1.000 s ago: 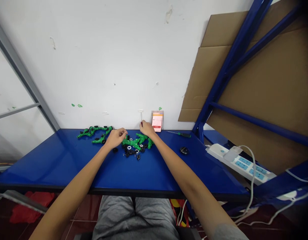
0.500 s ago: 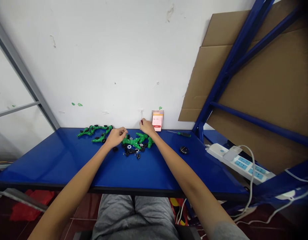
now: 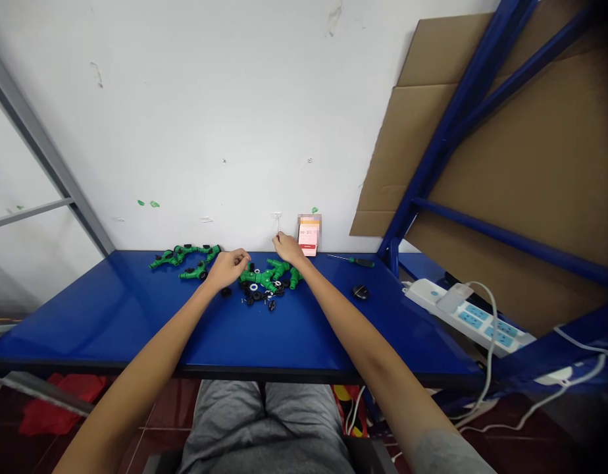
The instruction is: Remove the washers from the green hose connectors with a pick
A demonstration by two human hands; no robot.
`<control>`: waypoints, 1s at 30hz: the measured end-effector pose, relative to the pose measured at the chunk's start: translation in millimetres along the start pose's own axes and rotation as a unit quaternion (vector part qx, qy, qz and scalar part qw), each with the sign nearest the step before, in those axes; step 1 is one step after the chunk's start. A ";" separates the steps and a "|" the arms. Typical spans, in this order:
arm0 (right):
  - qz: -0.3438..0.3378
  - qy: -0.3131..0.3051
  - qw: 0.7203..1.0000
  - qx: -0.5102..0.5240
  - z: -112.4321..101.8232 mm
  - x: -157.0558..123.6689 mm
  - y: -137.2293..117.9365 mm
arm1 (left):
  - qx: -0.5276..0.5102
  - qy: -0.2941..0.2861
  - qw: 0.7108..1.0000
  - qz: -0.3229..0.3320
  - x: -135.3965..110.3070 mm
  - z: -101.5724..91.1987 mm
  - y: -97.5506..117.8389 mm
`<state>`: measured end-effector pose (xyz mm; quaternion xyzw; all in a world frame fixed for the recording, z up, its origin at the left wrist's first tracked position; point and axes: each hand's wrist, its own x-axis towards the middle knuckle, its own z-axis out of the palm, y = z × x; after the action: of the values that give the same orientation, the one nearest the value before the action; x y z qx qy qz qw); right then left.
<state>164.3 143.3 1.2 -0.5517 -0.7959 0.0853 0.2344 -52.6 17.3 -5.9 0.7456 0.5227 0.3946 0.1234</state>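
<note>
My left hand [image 3: 228, 266] is closed, its fingers curled just above the left side of the parts pile; whatever they pinch, if anything, is too small to make out. My right hand [image 3: 288, 249] is closed around a slim screwdriver, its thin metal shaft [image 3: 278, 225] pointing up in front of the wall. Between and below the hands lie green plastic hose splitters [image 3: 258, 277], with white sealing rings [image 3: 253, 288], black caps and knobs [image 3: 272, 305] and tiny screws scattered about. One black round piece [image 3: 226, 291] sits by my left wrist.
More green splitters with black knobs [image 3: 185, 253] form a group at the back left. A phone [image 3: 308, 238] leans on the wall. Another screwdriver [image 3: 359, 262] and a black mouse-shaped object [image 3: 361, 292] lie on the right. Beyond the table's right edge is a power strip [image 3: 469, 316].
The view has shifted slightly. Both hands keep nearly the same places and grips, and the screwdriver stays upright in my right hand.
</note>
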 end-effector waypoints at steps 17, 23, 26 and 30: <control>-0.014 0.002 1.000 0.006 6.8 1.7 0.9 | 0.007 -0.001 1.000 0.004 -1.1 -2.3 6.9; -0.009 -0.004 1.000 0.022 9.1 5.2 6.3 | 0.003 -0.006 1.000 -0.002 -0.8 -2.3 5.9; -0.011 -0.013 0.999 0.033 8.5 4.8 11.6 | 0.001 -0.007 1.000 -0.005 -0.5 -2.8 5.5; -0.018 -0.021 0.999 0.041 7.4 5.1 14.3 | 0.000 -0.004 1.000 -0.001 -0.8 -2.7 6.0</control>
<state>171.4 154.3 -9.6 -0.5249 -0.8064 0.1254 0.2418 -50.6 13.4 -0.9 0.7467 0.5231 0.3911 0.1257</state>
